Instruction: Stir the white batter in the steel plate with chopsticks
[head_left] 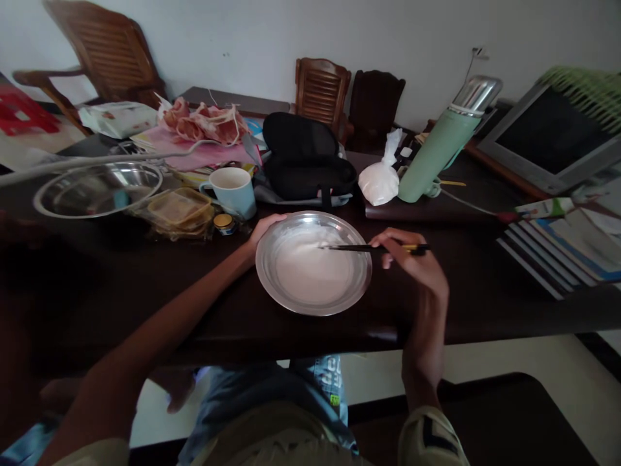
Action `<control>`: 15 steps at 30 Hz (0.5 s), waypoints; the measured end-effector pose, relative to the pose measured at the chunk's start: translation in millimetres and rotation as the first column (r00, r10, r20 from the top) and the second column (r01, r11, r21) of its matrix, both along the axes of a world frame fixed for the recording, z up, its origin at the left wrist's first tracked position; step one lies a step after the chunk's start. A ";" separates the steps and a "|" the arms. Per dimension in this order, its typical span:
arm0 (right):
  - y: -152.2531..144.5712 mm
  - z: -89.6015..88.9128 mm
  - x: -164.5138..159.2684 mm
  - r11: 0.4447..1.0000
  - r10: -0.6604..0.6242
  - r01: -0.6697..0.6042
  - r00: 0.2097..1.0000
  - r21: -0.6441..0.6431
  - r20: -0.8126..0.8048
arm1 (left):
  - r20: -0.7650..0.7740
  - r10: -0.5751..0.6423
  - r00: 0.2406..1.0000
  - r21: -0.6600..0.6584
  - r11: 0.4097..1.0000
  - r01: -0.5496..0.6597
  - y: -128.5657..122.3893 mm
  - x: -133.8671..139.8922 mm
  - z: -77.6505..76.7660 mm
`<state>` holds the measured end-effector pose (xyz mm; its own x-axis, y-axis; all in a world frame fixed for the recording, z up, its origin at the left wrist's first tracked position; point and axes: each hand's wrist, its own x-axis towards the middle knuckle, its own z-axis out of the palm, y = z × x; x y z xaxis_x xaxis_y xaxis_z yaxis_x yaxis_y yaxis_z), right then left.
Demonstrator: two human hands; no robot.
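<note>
A shiny metal bowl [361, 285] with a pale, smooth white mixture [313, 275] in it stands near the table's front edge. My left hand [266, 230] grips the bowl's far left rim, its fingers partly hidden by the bowl's side. In my right hand [407, 255] are dark chopsticks [352, 248], held almost level across the right rim. Their tips touch the white mixture near the middle of the bowl. Just beyond the bowl, on the right, sits a knotted clear plastic bag of white powder [380, 183].
A green thermos [434, 152] leans beside the bag. Leftward are a light blue mug [235, 193], a small jar [224, 224], plastic containers [179, 210] and another metal bowl [97, 204]. An open black case [305, 158] lies behind; stacked books [543, 259] are at right.
</note>
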<state>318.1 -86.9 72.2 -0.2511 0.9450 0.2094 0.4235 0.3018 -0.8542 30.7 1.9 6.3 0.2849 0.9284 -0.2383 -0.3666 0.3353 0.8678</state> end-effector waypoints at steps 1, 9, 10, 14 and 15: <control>0.5 -0.3 0.6 1.000 0.020 -0.020 1.000 -0.006 0.007 | 0.003 -0.010 1.000 -0.005 1.000 0.010 0.3 -0.4 -0.8; 0.3 -0.2 4.3 0.999 0.051 -0.051 0.998 -0.007 0.038 | -0.029 0.026 0.999 -0.024 0.999 -0.027 0.4 0.1 0.2; 0.1 0.0 4.3 0.996 0.084 -0.083 0.996 -0.034 0.033 | -0.045 0.029 0.999 -0.031 0.999 -0.031 0.1 0.9 1.9; 3.5 -2.0 -3.0 0.981 0.157 -0.164 0.985 -0.104 -0.070 | -0.080 0.028 0.996 -0.060 0.998 -0.032 -0.8 2.9 6.8; 4.6 -2.6 -3.9 0.990 0.110 -0.115 0.992 -0.078 -0.063 | -0.066 0.027 0.997 -0.055 0.998 -0.030 -0.9 3.0 7.1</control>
<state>314.2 -82.3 69.6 -0.3460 0.9260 0.1507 0.3394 0.2733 -0.9001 33.8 1.1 13.4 0.2406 0.9207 -0.3072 -0.3200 0.3740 0.8704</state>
